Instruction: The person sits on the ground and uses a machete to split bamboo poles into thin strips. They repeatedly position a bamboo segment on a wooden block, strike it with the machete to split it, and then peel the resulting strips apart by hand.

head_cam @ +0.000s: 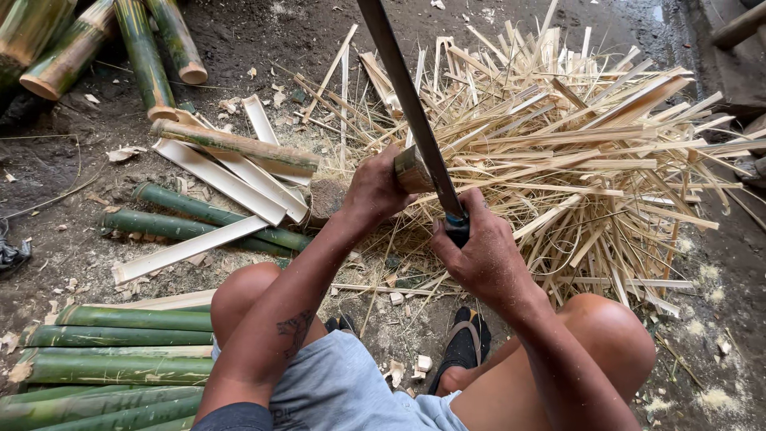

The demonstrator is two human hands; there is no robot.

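Observation:
My left hand [373, 190] grips an upright piece of green bamboo [412, 169] with a pale cut end, held in front of my knees. My right hand [479, 251] is closed around the dark handle of a long machete [411, 104]. Its blade slants up and away to the top edge and lies against the top of the bamboo piece. I am squatting; both bare knees and a black sandal [467, 339] show below the hands.
A big heap of thin pale bamboo splints [582, 152] lies ahead and to the right. Split bamboo slats [223, 179] and green halves [191, 219] lie to the left. Stacked green sections [112, 359] sit at the lower left; whole culms [144, 48] at the top left. Dirt ground with chips.

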